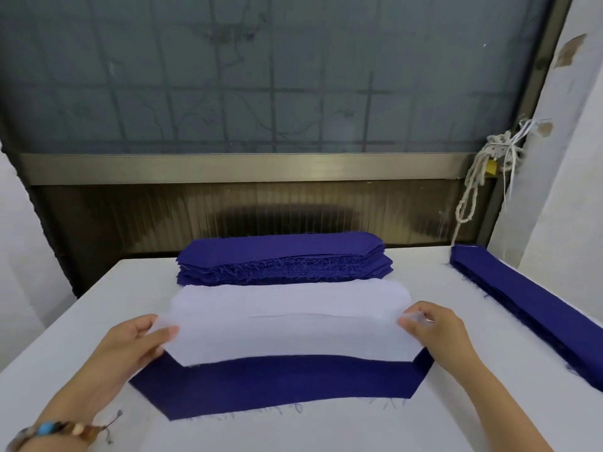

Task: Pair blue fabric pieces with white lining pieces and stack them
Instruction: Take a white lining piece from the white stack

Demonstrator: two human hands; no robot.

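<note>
- While the white lining piece (290, 324) is held stretched by its two ends, it covers the far half of the blue piece (280, 383), which lies flat on the desk (326, 429). The near half of the blue piece shows bare.
- The left grip (130, 347) grasps the lining's left end, thumb on top, above the blue piece's left slanted corner.
- The right grip (437, 331) pinches the lining's right end, above the blue piece's right corner.
- Beyond the blue piece sits a stack of blue pieces (284, 259) with frayed edges. Well to the right of the blue piece lies a pile of blue strips (528, 308).
- A faint edge crosses the lining. I cannot tell whether more lining lies beneath it.
- The step in hand looks like laying the lining onto the blue piece, and the outlines are not yet matched.
- The lining looks thin and limp, so slack between the grips could let its middle touch down first and trap a fold.
- If one grip lowers sooner than the other, the lining would land skewed and the slanted corners would miss.
- Sliding the lining toward the blue piece's near edge could drag or wrinkle the blue piece, since nothing pins it.
- Two thin sheets may cling together. A double here would leave a blue piece unpaired.
</note>
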